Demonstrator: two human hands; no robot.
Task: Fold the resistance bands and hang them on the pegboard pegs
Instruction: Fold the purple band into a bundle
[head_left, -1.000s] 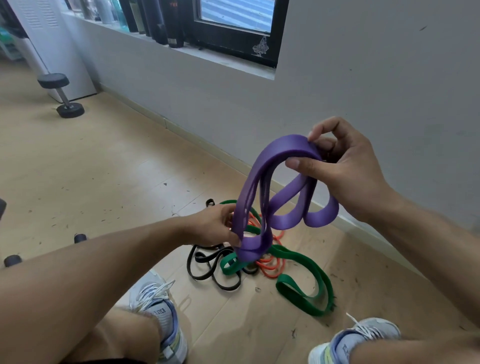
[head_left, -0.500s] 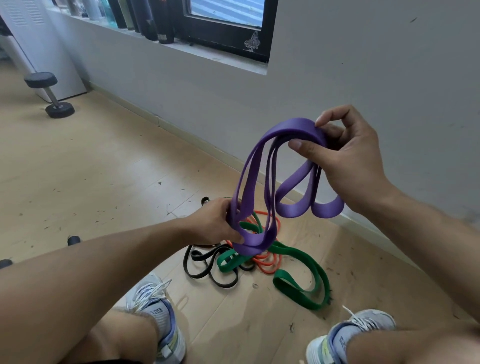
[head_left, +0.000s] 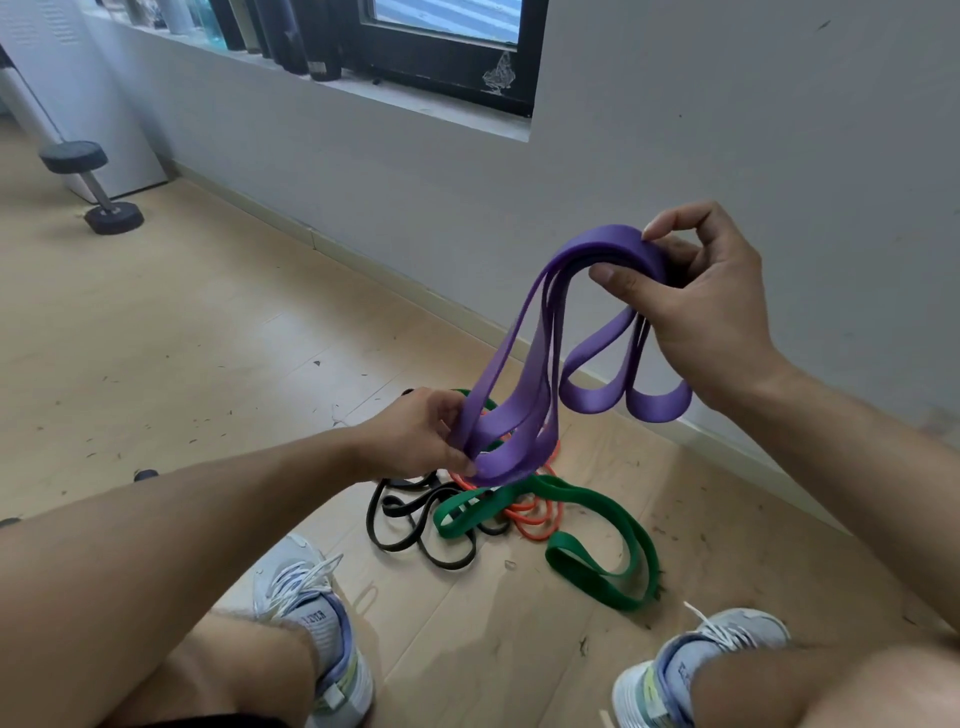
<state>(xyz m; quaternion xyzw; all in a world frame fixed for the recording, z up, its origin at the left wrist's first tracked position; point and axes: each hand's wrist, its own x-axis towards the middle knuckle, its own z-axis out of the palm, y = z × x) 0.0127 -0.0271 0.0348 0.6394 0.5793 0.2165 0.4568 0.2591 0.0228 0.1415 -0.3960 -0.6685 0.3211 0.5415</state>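
Pale wood-plank floor (head_left: 208, 332) with scattered dark specks. Grey painted wall (head_left: 727, 130) with pale skirting. Black-framed window (head_left: 452, 57) above grey sill; dark bottles (head_left: 291, 31) lined there. Black dumbbell (head_left: 93, 187) far left.

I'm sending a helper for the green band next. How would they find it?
On the wood floor below the window wall, between the shoes, lies a tangle of bands. The green band is its widest, flat and looping rightward, unlike the thin black band and orange band.

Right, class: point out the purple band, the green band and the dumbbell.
purple band (head_left: 524, 374), head view, on the hanging strands between the hands.
green band (head_left: 597, 506), head view, on its upper strand on the floor.
dumbbell (head_left: 114, 217), head view, on its lower weight.
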